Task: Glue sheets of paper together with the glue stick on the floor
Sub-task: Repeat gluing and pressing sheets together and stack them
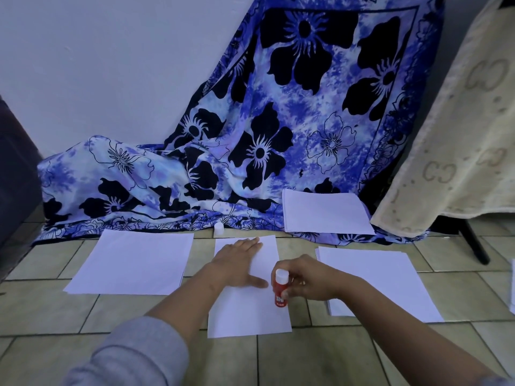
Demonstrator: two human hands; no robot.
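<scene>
- Because everything lies on the tiled floor [83,310], I read it from the left: a loose sheet [131,263] lies flat there, apart from the work, likely next in line.
- A small white cap [219,228] stands by the hem of the blue flowered cloth [172,190], set well clear of the gluing.
- The left hand [239,260] lies flat on the middle sheet [248,313], fingers straight and slightly spread. I judge it is pinning the paper so it cannot slide under the glue.
- The glue stick [280,291] stands upright near that sheet's right edge, its lower end on the paper. The right hand [309,280] grips its upper part, fingers curled round it.
- A far stack [326,211] rests on the cloth, and a near stack [384,285] lies on the floor at the right, within easy reach. I cannot tell whether either is already glued.
</scene>
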